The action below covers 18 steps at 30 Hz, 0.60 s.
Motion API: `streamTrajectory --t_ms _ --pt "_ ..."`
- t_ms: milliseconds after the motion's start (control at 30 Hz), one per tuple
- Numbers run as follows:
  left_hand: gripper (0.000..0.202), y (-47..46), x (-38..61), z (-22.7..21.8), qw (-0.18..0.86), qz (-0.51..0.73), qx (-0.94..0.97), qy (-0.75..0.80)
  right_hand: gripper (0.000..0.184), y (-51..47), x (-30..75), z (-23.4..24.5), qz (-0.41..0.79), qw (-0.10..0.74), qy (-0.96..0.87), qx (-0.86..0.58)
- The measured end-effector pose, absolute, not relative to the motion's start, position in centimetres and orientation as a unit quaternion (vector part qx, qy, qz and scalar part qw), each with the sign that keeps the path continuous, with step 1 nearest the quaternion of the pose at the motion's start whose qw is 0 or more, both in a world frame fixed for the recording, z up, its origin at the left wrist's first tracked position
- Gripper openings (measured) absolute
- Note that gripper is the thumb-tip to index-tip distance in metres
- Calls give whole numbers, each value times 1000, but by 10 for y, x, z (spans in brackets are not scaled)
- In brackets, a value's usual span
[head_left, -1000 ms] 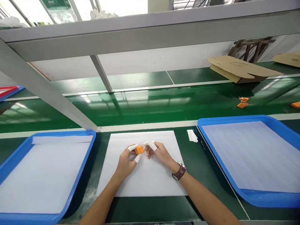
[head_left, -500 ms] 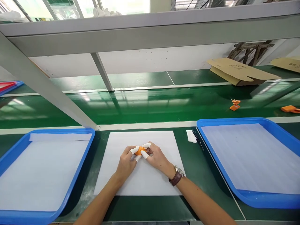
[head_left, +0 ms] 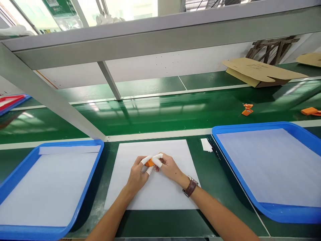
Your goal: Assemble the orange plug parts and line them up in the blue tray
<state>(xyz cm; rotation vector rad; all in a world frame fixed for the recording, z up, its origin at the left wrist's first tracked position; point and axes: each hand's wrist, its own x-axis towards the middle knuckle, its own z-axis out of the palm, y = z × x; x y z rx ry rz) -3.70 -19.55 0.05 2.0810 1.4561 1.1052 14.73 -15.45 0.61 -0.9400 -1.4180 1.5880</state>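
Note:
A small orange plastic-looking piece (head_left: 149,163) is pinched between my two hands above a white sheet (head_left: 160,195). My left hand (head_left: 137,172) grips it from the left, thumb below and fingers above. From the right, my right hand (head_left: 169,167) has closed its thumb and fingertips on the same piece. White finger cots cover several fingertips and hide much of the piece, so its exact kind cannot be made out. A watch with a brown strap is on my right wrist.
Blue trays lined with white paper stand on the left (head_left: 86,190) and right (head_left: 250,197). A white scrap (head_left: 206,145) and dark thin pieces (head_left: 215,149) lie by the right tray. Beyond, orange items (head_left: 247,109) rest on the green belt (head_left: 160,117); cardboard (head_left: 260,70) lies behind.
The fingers have shifted slightly around the orange piece, covering more of its right side. The camera view has tilted a little. Both hands keep their hold.

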Motion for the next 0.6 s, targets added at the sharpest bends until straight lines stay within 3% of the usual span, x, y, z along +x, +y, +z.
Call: streamTrajectory --t_ms 100,167,300,500,600 --pt "41 -194 -36 1 234 429 693 531 46 -149 151 7 664 401 -518 -360" --pt "39 -193 -35 0 256 457 669 528 50 -148 152 8 661 407 -515 -364" --pt "38 -194 -50 10 221 487 636 557 40 -154 153 11 653 396 -537 -359" --pt "53 -194 -162 57 29 485 494 721 24 -163 154 10 591 356 -628 -360" --pt "57 -193 -229 71 62 478 401 779 23 -163 153 7 578 354 -644 -355"
